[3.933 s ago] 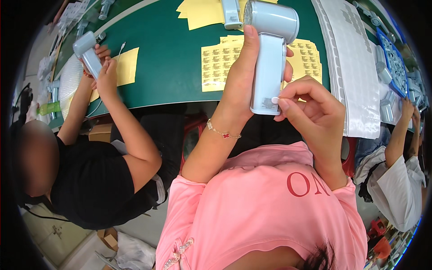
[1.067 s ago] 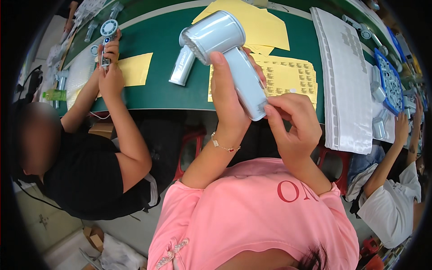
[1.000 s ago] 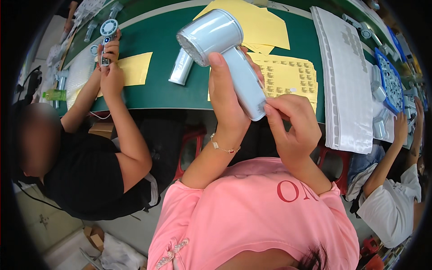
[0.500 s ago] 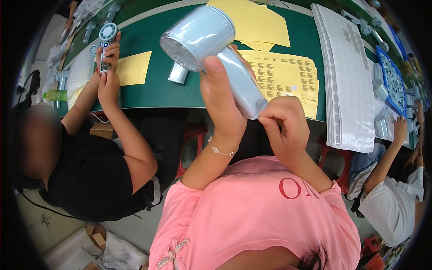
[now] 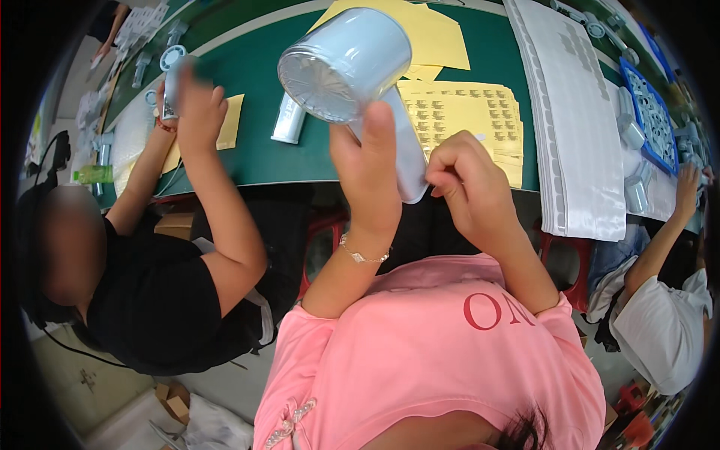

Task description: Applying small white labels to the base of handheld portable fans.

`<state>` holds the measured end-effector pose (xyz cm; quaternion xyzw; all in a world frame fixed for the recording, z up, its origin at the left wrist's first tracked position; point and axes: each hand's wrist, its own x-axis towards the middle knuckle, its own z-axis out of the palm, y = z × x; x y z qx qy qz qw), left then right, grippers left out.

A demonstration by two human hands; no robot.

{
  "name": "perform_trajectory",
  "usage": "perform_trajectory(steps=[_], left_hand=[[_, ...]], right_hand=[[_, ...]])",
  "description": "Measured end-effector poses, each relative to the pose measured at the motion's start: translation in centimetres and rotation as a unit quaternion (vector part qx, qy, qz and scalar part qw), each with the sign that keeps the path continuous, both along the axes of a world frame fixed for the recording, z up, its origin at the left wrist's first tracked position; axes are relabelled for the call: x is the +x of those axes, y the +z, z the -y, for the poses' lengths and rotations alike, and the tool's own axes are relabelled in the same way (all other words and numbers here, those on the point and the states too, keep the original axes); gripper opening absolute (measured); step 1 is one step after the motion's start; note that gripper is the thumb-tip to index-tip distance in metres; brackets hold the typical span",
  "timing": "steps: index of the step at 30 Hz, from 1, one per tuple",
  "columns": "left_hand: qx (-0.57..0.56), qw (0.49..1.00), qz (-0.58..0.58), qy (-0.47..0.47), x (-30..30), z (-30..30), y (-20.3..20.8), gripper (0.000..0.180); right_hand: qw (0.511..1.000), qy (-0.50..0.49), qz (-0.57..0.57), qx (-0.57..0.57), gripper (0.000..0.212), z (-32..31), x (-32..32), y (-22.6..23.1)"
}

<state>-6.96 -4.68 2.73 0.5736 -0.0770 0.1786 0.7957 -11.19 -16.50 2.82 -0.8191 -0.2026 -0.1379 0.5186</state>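
Observation:
A light-blue device shaped like a hair dryer, with a wide drum head and a straight handle (image 5: pixel 409 154), is held up over the table's near edge. Shiny clear film covers it and gathers in creases on the drum's round face (image 5: pixel 319 86). My left hand (image 5: pixel 367 172) is closed around the handle just below the drum, thumb up. Beside the handle's lower end, my right hand (image 5: pixel 472 184) has its fingers pinched together; whether film or anything else is between the fingertips is too small to tell. A shiny light-blue part (image 5: pixel 289 120) lies on the table behind, partly hidden by the drum.
Printed yellow label sheets (image 5: pixel 491 112) and plain yellow sheets (image 5: pixel 442 37) lie on the green table (image 5: pixel 322 161). Long white sheets (image 5: pixel 566 150) hang over its edge at right. Beyond is a blue tray (image 5: pixel 634 82) of parts. A co-worker (image 5: pixel 150 300) handles a similar device at left; another (image 5: pixel 660 322) sits at right.
The device has turned slightly, so more of the drum's creased face shows. My right fingers have shifted slightly left, beside the handle's end. The left co-worker's hand has moved across their device.

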Motion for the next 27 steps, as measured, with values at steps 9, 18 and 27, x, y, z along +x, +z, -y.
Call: perform_trajectory(steps=[9, 18, 27], left_hand=[[-0.087, 0.990, -0.098, -0.045, 2.7, -1.0, -0.3, 0.056], [-0.043, 0.998, -0.032, -0.026, 0.3, 0.7, 0.4, 0.056], [0.061, 0.990, 0.049, 0.121, 1.1, 0.0, -0.7, 0.051]], right_hand=[[0.981, 0.162, -0.106, 0.016, 0.014, 1.7, -5.8, -2.4], [0.979, -0.102, 0.179, 0.001, 0.033, 0.5, -2.1, -0.6], [0.976, 0.204, 0.060, 0.039, 0.010, 1.1, -5.2, -2.9]])
